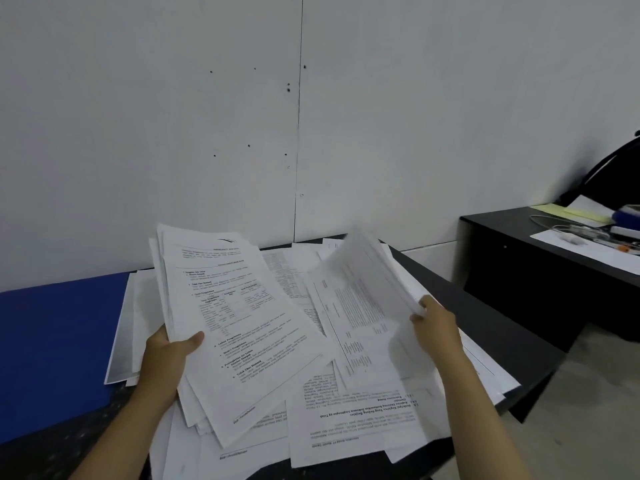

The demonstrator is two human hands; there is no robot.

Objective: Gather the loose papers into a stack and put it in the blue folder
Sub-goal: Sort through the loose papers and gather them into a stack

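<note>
My left hand grips a bundle of printed sheets by its left edge, thumb on top, lifted above the table. My right hand pinches a few more sheets at their right edge; they are raised, tilted and blurred. Several loose papers lie scattered on the black table beneath both hands. The blue folder lies flat at the left, partly under some sheets near its right edge.
A white wall stands close behind the table. To the right, across a gap, a second black desk holds white and yellow papers, cables and a dark bag. The table's right corner ends near the floor gap.
</note>
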